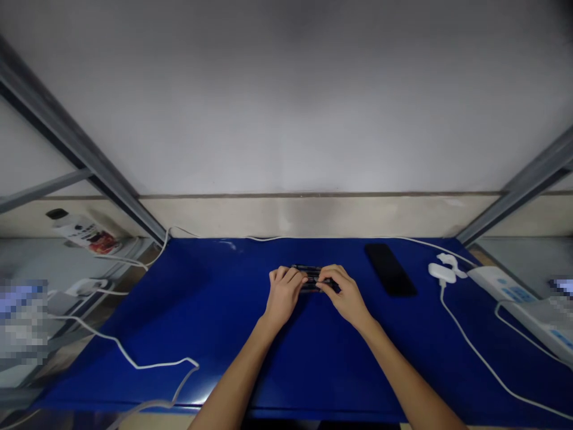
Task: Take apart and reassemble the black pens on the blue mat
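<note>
Both my hands rest at the middle of a blue mat (215, 334) on the table. My left hand (283, 294) has its fingers curled over the left end of a small dark, flat object (310, 273). My right hand (345, 292) pinches the right end of the same object with thumb and fingers. The object is mostly hidden under my fingers, so I cannot make out what it is. It lies low on the mat or just above it.
A black phone (390, 269) lies face down on the mat to the right. Further right are a white charger (441, 272) with its cable and a white power strip (505, 283). White cables (134, 363) loop over the mat's left side. Metal frame bars slant at both sides.
</note>
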`<state>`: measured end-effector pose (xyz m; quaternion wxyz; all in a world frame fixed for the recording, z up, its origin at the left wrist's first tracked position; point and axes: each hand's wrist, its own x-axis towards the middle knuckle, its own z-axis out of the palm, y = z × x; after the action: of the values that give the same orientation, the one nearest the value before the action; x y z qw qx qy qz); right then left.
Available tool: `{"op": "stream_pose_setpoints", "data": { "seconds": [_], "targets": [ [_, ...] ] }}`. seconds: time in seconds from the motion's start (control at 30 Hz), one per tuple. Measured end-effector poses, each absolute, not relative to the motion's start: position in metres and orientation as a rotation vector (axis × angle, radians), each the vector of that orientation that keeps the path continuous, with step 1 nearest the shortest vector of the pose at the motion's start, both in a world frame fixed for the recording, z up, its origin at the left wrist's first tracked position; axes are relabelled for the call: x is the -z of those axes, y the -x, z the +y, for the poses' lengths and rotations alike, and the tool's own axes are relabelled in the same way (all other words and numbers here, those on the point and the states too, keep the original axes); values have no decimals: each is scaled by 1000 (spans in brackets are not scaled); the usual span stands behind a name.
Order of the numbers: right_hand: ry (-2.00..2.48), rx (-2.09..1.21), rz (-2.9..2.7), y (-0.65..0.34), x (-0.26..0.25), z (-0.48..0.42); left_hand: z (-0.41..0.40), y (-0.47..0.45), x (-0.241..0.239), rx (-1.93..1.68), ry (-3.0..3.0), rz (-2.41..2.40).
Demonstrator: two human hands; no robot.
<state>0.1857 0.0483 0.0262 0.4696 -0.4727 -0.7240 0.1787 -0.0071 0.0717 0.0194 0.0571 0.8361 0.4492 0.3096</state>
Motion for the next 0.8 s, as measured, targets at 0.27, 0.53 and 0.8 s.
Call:
{"op": "stream_pose_setpoints", "data": {
  "seconds": [0.27, 0.53, 0.8],
  "targets": [
    [1214, -598, -1729, -184, -23, 48, 71, 3, -15, -956, -2543, 1371],
    [1233, -663, -1672, -184, -15, 52, 72, 2, -14, -909, -2539, 1401],
    [1259, -701, -1683, -186, -16, 51, 70, 2, -16, -880, -2556, 1399]
  ]
}}
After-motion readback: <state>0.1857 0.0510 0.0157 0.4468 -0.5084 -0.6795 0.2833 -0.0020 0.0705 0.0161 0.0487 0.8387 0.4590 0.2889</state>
